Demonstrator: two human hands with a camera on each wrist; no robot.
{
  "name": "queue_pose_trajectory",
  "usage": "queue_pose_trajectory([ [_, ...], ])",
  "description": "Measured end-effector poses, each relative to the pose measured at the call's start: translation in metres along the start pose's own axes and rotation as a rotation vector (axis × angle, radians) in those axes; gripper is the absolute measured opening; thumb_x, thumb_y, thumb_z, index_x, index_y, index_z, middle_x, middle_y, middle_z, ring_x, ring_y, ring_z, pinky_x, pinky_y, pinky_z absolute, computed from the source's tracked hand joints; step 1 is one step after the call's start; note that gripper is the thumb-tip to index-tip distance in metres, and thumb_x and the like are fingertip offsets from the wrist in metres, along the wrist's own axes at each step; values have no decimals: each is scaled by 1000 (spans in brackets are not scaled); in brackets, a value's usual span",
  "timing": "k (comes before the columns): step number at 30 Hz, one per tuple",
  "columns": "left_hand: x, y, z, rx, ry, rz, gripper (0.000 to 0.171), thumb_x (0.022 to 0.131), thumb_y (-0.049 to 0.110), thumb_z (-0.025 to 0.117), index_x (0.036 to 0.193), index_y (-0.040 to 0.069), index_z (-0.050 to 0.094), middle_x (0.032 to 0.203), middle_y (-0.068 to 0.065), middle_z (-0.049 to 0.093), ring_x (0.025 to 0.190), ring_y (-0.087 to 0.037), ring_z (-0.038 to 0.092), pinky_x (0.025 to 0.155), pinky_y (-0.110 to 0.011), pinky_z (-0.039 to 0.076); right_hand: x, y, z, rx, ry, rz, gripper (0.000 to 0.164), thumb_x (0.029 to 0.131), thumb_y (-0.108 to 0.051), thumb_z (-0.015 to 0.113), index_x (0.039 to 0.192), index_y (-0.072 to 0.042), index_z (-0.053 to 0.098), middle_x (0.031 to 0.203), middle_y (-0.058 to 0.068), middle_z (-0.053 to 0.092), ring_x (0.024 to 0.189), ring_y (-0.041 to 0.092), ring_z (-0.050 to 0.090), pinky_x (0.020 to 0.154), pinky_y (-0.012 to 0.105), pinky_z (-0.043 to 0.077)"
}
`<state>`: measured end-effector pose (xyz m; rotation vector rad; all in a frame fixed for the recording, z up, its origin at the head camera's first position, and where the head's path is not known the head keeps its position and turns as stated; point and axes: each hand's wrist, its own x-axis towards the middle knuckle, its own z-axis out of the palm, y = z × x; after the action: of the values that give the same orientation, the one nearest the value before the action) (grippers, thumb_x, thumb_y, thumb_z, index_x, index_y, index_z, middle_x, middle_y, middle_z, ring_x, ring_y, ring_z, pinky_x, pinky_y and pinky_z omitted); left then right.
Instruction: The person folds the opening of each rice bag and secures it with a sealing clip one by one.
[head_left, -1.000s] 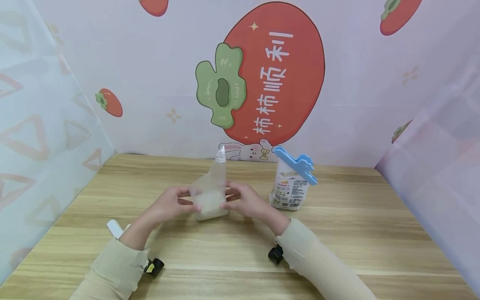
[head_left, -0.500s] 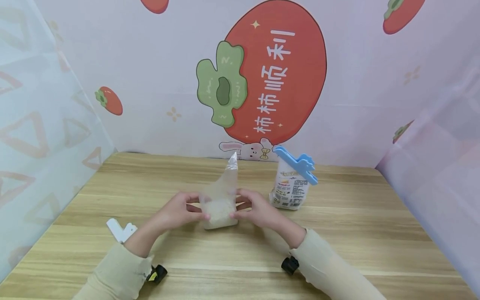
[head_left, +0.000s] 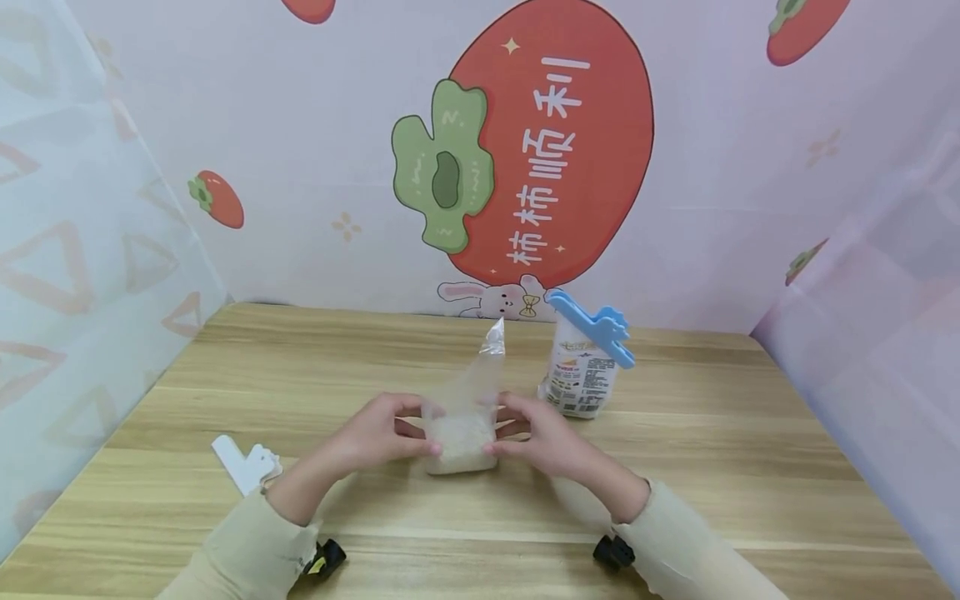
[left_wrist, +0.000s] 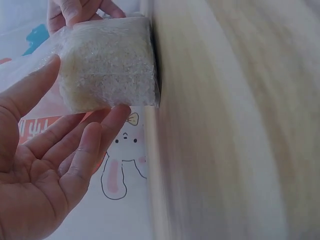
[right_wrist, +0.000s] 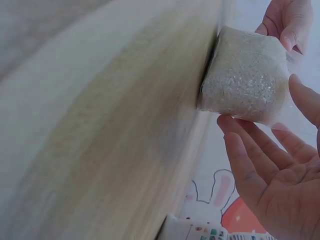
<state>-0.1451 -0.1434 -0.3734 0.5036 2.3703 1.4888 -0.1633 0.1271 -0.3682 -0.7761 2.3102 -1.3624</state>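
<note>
A clear plastic bag of rice (head_left: 461,443) stands upright near the middle of the table, its loose top twisted into a point. My left hand (head_left: 384,433) holds it by the left side, thumb in front and fingers behind. On the opposite side my right hand (head_left: 542,437) grips it in the same way. Up close, white grains fill the squared lower part of the bag (left_wrist: 110,65) in the left wrist view. Its base is right at the tabletop in the right wrist view, where the right fingers (right_wrist: 255,165) reach along one side.
A white bag clip (head_left: 246,465) lies on the wooden table (head_left: 720,467) beside my left forearm. Behind my right hand stands a printed bag (head_left: 579,382) with a blue bag clip (head_left: 596,329) across its top. A patterned backdrop (head_left: 330,142) rises behind the table.
Both hands have brought the bag of rice rightward and nearer to me. More of the white clip shows beside the left forearm. The printed bag has stayed in place.
</note>
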Motion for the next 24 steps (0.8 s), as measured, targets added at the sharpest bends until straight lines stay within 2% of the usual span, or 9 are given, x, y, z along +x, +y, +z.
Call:
queue_pose_trajectory([
  [8,3,5,10,-14,-29,11,40,82,17,82,116,3,66,128,-22,64,100,-28,73,87,-38,59,-15,3,-4,-4,4,-8,54,88,-11,75,135,3,53,123,25,60,110,37,67,85,31,59],
  [15,5,9,22,-52,-52,13,36,81,14,83,111,4,67,126,-22,65,99,-28,73,85,-34,59,-30,7,-9,29,2,30,57,88,-16,76,135,3,51,125,24,59,111,37,66,84,28,59],
  [19,6,13,29,-65,-82,16,34,82,13,82,111,4,67,126,-21,65,99,-27,73,85,-33,59,-40,9,-12,59,-7,34,53,89,-16,75,131,3,51,124,25,60,110,37,66,84,29,59],
  [24,6,17,35,-53,-92,24,32,82,14,82,108,5,67,126,-21,65,99,-28,73,86,-34,59,-48,10,-13,69,-7,37,58,88,-18,75,137,2,49,125,24,60,109,37,66,84,30,59],
])
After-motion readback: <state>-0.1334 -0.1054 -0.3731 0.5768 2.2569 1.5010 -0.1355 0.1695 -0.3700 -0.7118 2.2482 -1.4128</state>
